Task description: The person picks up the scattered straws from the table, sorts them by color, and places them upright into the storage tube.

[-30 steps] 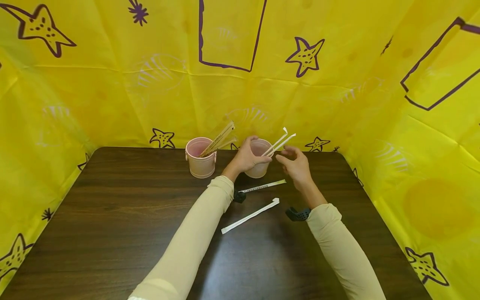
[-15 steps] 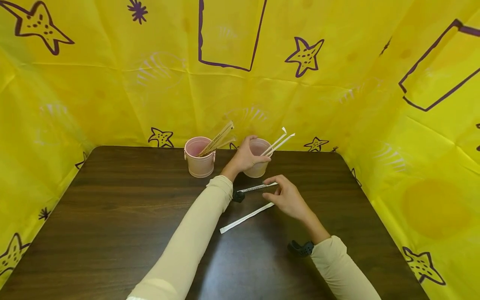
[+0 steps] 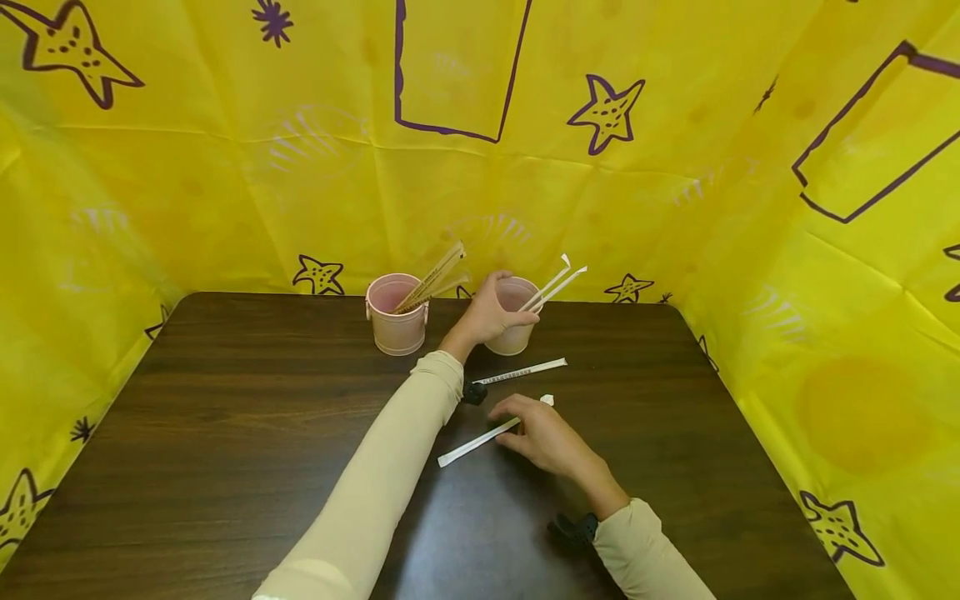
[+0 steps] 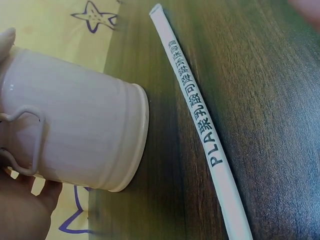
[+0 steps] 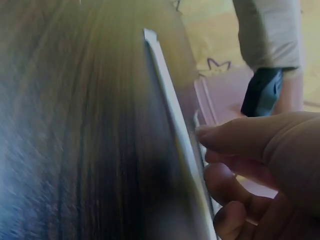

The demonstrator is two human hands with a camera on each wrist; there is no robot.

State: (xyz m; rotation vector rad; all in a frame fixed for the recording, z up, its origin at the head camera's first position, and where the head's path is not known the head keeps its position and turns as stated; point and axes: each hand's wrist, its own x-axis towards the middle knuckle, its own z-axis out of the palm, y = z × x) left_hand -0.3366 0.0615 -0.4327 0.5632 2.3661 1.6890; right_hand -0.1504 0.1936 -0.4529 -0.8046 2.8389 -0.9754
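Note:
My left hand (image 3: 486, 317) grips the right-hand pale pink bucket (image 3: 512, 340) around its side, thumb toward the rim. Two white paper-wrapped straws (image 3: 561, 285) lean out of that bucket to the right. Over a wrapped straw (image 3: 471, 447) on the table hovers my right hand (image 3: 551, 440), thumb and fingers apart on either side of it. The right wrist view has the fingertips (image 5: 207, 137) beside this straw, and contact cannot be told. Between the bucket and my right hand lies another wrapped straw (image 4: 202, 115) with printed lettering.
A second pink bucket (image 3: 399, 333) stands to the left, holding several tan paper-wrapped sticks (image 3: 438, 279). The dark wood table (image 3: 225, 433) ends against yellow cloth walls (image 3: 315, 192) at the back and sides.
My right hand has moved from beside the right bucket's straws toward me and left, down over the nearer straw. My left hand stays on the bucket.

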